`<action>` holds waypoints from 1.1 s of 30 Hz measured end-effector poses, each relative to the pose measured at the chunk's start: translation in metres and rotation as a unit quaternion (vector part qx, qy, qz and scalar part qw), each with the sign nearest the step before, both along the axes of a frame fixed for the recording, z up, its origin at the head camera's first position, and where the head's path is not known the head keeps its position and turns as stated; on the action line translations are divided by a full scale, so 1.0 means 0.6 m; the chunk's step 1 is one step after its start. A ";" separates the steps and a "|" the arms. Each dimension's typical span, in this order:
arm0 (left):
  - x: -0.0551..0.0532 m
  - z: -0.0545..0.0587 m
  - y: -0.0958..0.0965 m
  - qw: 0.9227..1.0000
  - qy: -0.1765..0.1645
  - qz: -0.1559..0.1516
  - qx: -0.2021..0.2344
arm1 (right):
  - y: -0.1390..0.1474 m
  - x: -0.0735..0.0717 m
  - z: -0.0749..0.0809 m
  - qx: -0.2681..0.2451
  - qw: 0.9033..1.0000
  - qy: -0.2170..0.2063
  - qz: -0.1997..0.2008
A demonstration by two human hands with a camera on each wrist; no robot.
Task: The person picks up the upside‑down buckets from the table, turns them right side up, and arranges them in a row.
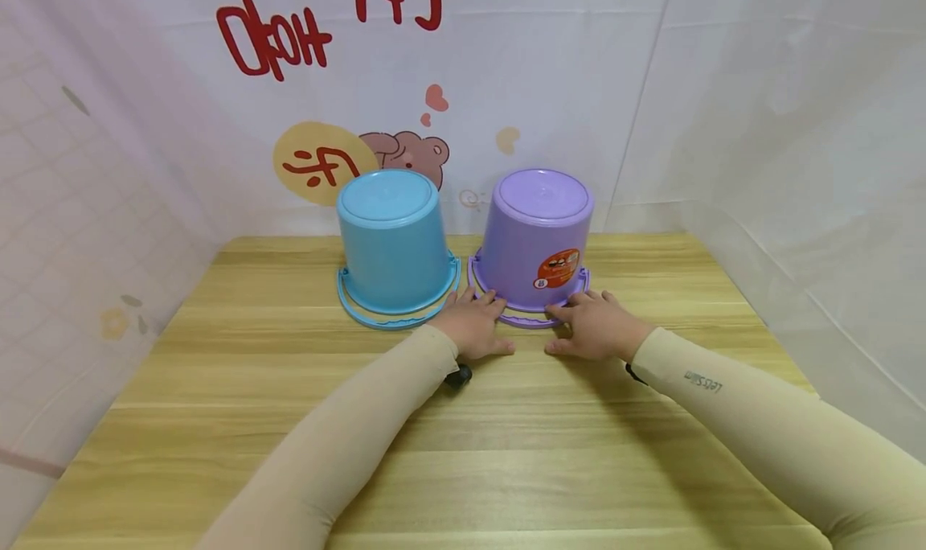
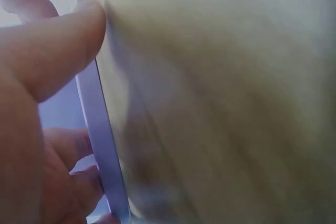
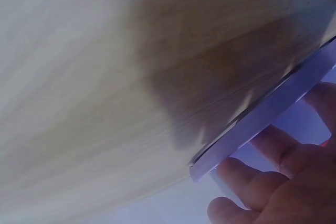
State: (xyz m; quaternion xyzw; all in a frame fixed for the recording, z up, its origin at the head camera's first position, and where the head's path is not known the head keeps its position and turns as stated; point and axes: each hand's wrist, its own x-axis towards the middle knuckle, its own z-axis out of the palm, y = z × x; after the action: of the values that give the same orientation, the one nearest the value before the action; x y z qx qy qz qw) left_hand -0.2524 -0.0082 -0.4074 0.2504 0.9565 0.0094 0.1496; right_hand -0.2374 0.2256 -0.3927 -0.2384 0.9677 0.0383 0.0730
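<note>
A purple bucket [image 1: 524, 240] stands upside down on the table, its carrying handle [image 1: 525, 322] lying around the front of its rim. To its left, a light blue bucket [image 1: 394, 252] is upside down too, with its own handle [image 1: 394, 323] toward me. My left hand [image 1: 470, 325] is at the left side of the purple handle, fingers spread. On the other side, my right hand [image 1: 602, 326] has its fingertips at the purple rim and its thumb low near the table. Both wrist views show fingers along a purple strip [image 2: 100, 114], thinly edged by the tabletop.
The wood-grain table [image 1: 463, 469] extends toward me below both arms. Behind the buckets hangs a white printed cloth [image 1: 564, 67], and more cloth closes in the left and right sides. An orange sticker [image 1: 560, 268] is on the purple bucket.
</note>
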 end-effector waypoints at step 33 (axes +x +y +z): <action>-0.015 0.007 0.000 0.998 0.056 0.006 0.005 | -0.006 -0.012 -0.005 -0.030 0.998 0.053 0.003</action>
State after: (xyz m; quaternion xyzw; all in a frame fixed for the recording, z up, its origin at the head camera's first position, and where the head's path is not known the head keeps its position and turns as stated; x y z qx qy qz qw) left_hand -0.2615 -0.0080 -0.4031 0.2460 0.9647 0.0011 0.0943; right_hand -0.2443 0.2217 -0.3960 -0.2407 0.9703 0.0216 0.0145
